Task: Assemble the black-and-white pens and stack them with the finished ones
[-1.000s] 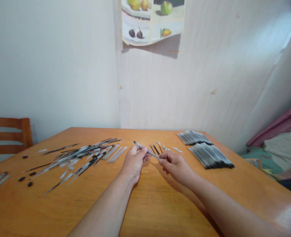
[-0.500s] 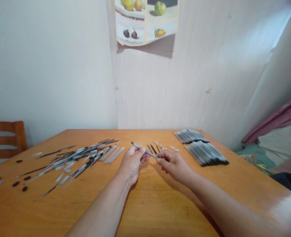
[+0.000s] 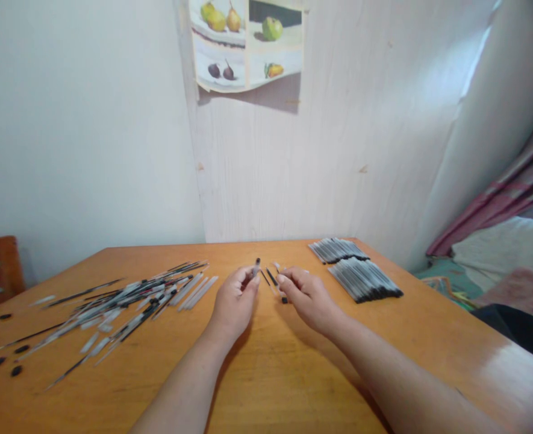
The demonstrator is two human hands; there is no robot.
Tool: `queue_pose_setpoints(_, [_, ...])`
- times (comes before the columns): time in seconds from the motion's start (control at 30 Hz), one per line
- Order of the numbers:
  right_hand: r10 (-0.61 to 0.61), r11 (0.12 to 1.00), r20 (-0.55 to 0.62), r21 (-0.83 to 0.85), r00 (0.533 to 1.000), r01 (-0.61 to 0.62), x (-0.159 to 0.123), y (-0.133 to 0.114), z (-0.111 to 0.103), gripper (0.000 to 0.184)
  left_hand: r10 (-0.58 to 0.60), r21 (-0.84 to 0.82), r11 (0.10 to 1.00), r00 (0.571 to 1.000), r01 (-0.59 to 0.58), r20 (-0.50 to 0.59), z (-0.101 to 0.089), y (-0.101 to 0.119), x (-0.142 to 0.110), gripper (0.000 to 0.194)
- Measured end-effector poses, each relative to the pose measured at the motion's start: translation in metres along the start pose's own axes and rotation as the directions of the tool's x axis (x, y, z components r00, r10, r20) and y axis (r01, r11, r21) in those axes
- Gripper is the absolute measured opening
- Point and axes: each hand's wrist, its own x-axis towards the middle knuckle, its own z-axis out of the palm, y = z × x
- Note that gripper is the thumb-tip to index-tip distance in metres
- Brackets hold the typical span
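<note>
white wall [image 3: 90, 132]: fruit poster [image 3: 247, 54], bottom edge curled | left: wooden chair [image 3: 8, 265] | right: pink curtain [image 3: 474, 211], pale cloth [image 3: 496, 247]

The near-middle tabletop [image 3: 266, 374] gives passage, while scattered pen parts [image 3: 130, 293] obstruct the left.

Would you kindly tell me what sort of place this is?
Probably a room in a home: a fruit poster on the wall, a slatted wooden chair by the wooden table, and a pink curtain-like cloth at right.
</note>
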Motion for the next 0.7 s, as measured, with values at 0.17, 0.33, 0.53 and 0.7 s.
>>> queue_pose_setpoints(0.17, [0.066, 0.997, 0.03, -0.047, 0.997, -0.065, 0.0, -0.004, -0.004, 0.032, 0.189, 0.451, 0.852, 0.959, -0.266, 0.209, -0.001, 0.001, -0.005, 0.025])
queue_pose_setpoints(0.33, [0.13, 0.983, 0.084, -0.145, 0.988, -0.116, 0.004, 0.005, -0.006, 0.023, 0.218, 0.58, 0.74, 0.938, -0.34, 0.271, -0.003, 0.003, -0.008, 0.026])
queue_pose_setpoints(0.53, [0.145, 0.977, 0.217, -0.188, 0.965, -0.104, 0.005, 0.011, -0.006, 0.02, 0.248, 0.602, 0.686, 0.909, -0.408, 0.334, -0.002, 0.003, -0.009, 0.029])
queue_pose_setpoints(0.7, [0.207, 0.947, 0.226, -0.289, 0.952, -0.137, 0.005, 0.015, -0.011, 0.021, 0.289, 0.612, 0.663, 0.901, -0.432, 0.323, -0.001, -0.001, -0.008, 0.031])
